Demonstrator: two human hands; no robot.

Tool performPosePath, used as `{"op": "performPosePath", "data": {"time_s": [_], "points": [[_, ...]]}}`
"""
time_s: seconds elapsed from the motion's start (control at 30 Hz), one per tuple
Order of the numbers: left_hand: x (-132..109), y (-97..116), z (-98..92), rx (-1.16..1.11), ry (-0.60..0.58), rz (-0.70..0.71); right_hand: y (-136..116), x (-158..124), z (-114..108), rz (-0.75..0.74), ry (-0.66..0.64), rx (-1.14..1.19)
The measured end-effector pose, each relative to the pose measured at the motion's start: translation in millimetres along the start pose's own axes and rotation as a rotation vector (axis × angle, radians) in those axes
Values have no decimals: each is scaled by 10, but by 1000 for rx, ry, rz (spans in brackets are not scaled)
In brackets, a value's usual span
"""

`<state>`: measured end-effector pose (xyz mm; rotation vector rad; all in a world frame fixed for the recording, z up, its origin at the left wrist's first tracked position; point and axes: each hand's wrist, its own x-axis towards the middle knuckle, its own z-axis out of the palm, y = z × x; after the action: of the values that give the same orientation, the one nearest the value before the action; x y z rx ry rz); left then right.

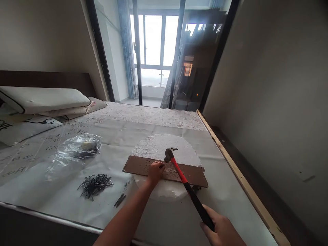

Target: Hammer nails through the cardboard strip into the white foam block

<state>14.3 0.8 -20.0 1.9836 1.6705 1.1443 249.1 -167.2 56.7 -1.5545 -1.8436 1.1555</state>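
Observation:
My right hand (220,226) is wrapped around the black grip of a claw hammer (180,172) with a red-and-black handle. The hammer's head hangs over a brown board (188,173), just right of my left hand. My left hand (155,171) rests at the board's middle, fingertips pinched on a small dark nail (162,166) that is mostly hidden. Many small holes or crumbs dot the board. Beneath it lies a round white foam disc (176,145). To the left sit a heap of dark nails (96,185) and several nails (120,200) laid side by side.
A clear plastic bag (77,148) with dark contents lies at left on the sheet-covered mattress (225,198). Pillows (48,99) are stacked at the far left. A wooden rail (235,171) runs along the right edge, beside the wall. Glass sliding doors (156,51) stand beyond the bed.

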Motion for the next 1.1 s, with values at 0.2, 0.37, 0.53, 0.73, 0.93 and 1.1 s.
{"op": "performPosePath", "data": {"time_s": [0.2, 0.37, 0.53, 0.73, 0.93, 1.1], "points": [[-4, 26, -5, 25, -14, -4, -1, 20, -1, -1, -3, -32], [-4, 33, 17, 95, -64, -13, 9, 10, 22, -17, -22, -15], [18, 16, 20, 60, -58, -34, -47, 2, 46, -14, -23, -12], [38, -22, -85, -101, -62, -65, -42, -40, 29, 18, 89, 12], [50, -47, -256, -422, 307, -238, 11, -11, 50, 6, 58, -17], [40, 89, -514, -413, 423, -191, -50, 61, 46, 0, 29, 62]]}}
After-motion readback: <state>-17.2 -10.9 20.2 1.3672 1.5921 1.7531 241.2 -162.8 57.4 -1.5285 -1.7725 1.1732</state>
